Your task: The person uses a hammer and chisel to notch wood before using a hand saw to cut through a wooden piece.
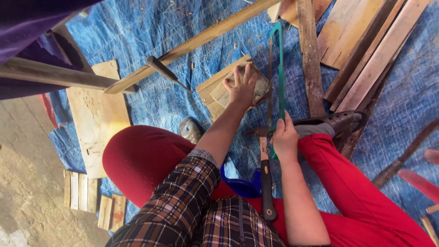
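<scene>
Pressing down flat with the fingers spread wide, the left hand [242,87] lies on top of a small stack of wood pieces [219,89] that rests on the blue tarp [151,27]; the palm is open, gripping nothing. Just to its right, the right hand [284,137] is closed around the handle end of a green-framed saw [276,68], whose frame and blade run straight up from the fist, beside the stack and just left of a dark upright plank [308,55]. The two hands are apart, the stack under one and the saw in the other. Below the right fist a hammer [266,183] with a black grip lies across the red trousers [141,160]. Pale boards [366,41] lie at the upper right.
</scene>
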